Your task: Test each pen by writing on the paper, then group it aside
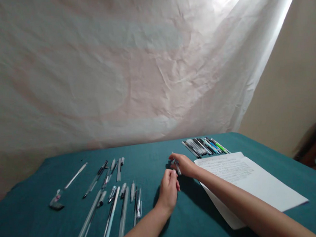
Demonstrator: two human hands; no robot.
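My right hand (185, 164) is closed around a slim, clear-barrelled pen (177, 166), which points down toward the cloth. Just nearer to me, my left hand (168, 190) is curled with thumb and fingers together; whatever it may hold is hidden. The two hands are close to each other above the middle of the table. Left of them lie several taken-apart pen pieces (123, 213), among them clear barrels, caps and thin refills. A row of several pens (204, 146) lies side by side beyond my right hand.
Sheets of white paper (271, 188) with handwriting lie under my right forearm. A thin white stick-like piece (75, 176) and a small crumpled plastic item (56, 201) rest at the left. A green-blue cloth (149, 155) covers the table, and a pale hanging sheet (133, 80) closes off the back.
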